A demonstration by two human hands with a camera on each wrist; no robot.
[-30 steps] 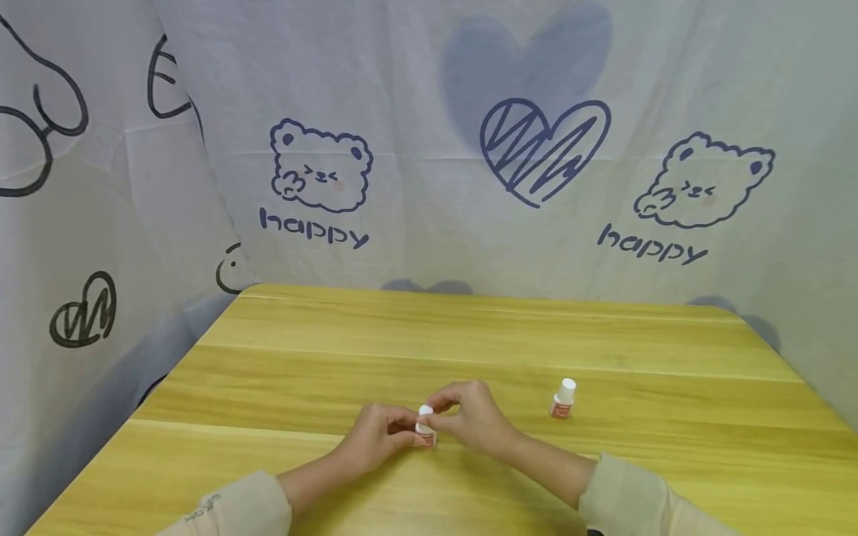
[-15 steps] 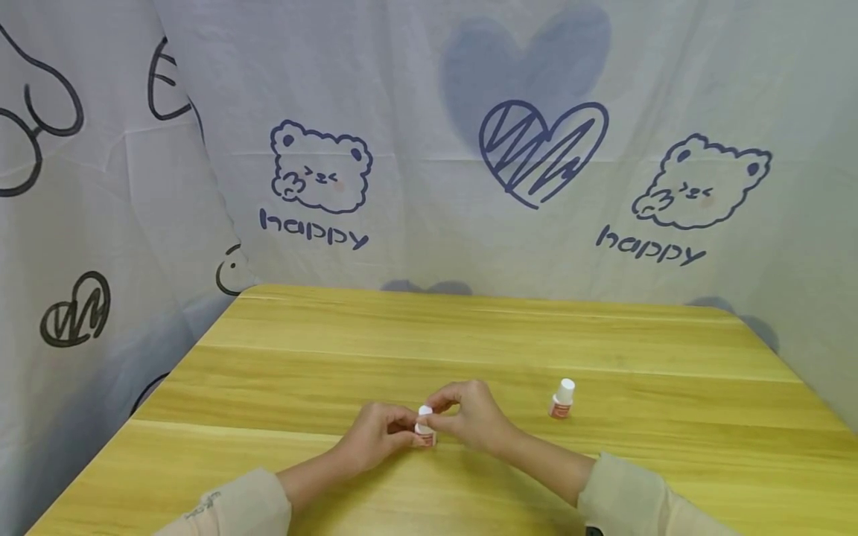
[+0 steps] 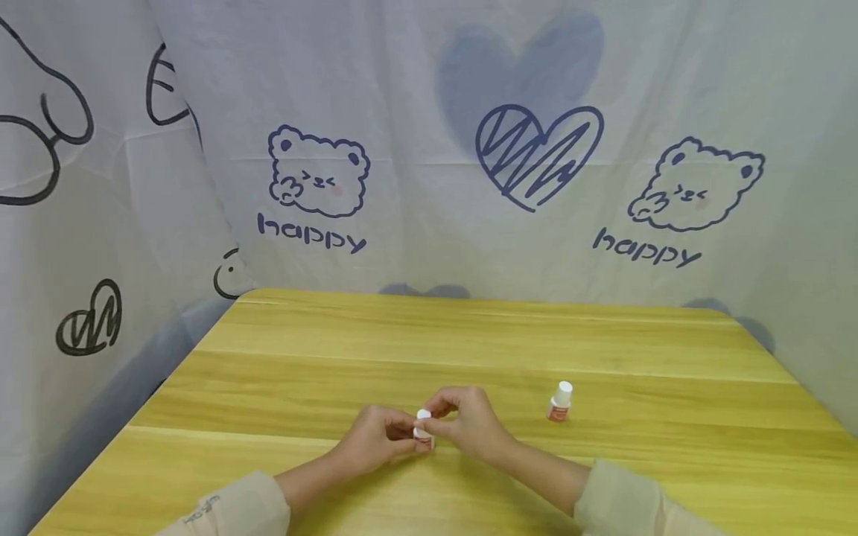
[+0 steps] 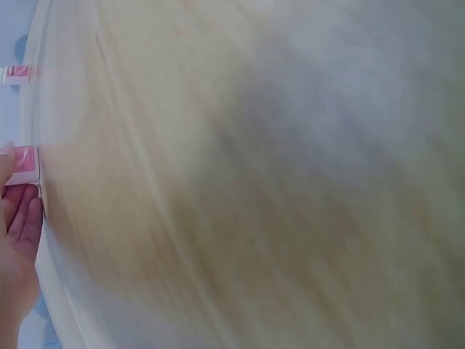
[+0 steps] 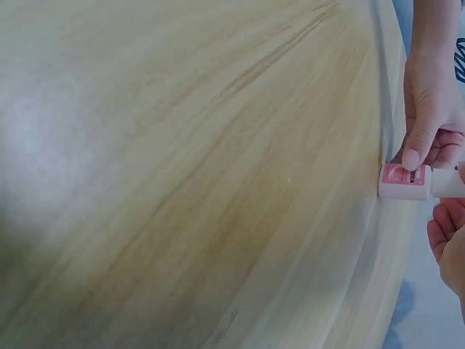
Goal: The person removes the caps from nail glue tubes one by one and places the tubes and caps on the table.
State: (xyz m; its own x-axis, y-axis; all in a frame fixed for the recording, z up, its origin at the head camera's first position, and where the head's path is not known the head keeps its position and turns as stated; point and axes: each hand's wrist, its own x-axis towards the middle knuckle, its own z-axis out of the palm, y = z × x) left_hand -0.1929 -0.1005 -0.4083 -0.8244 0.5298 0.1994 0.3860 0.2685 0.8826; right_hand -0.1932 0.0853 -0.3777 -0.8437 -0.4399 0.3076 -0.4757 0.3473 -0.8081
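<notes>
A small bottle (image 3: 424, 441) with a pink-red label and a white cap (image 3: 424, 414) stands upright on the table between both hands. My left hand (image 3: 370, 441) holds its body from the left, thumb across the label in the right wrist view. From the other side my right hand (image 3: 472, 424) pinches the white cap between thumb and fingers. The right wrist view shows the bottle (image 5: 404, 185) sideways with its base at the wood surface. In the left wrist view, the labelled bottle (image 4: 27, 163) appears at the left edge, partly cut off.
A second bottle (image 3: 558, 408) of the same kind, white-capped, stands upright to the right of my right hand. The yellow wooden table (image 3: 322, 335) ends at a white curtain (image 3: 429, 223) printed with bears and hearts.
The head view has shifted slightly, so the scene sits a little lower in it. Both hands keep the same hold on the bottle and its cap, which shows no clear movement.
</notes>
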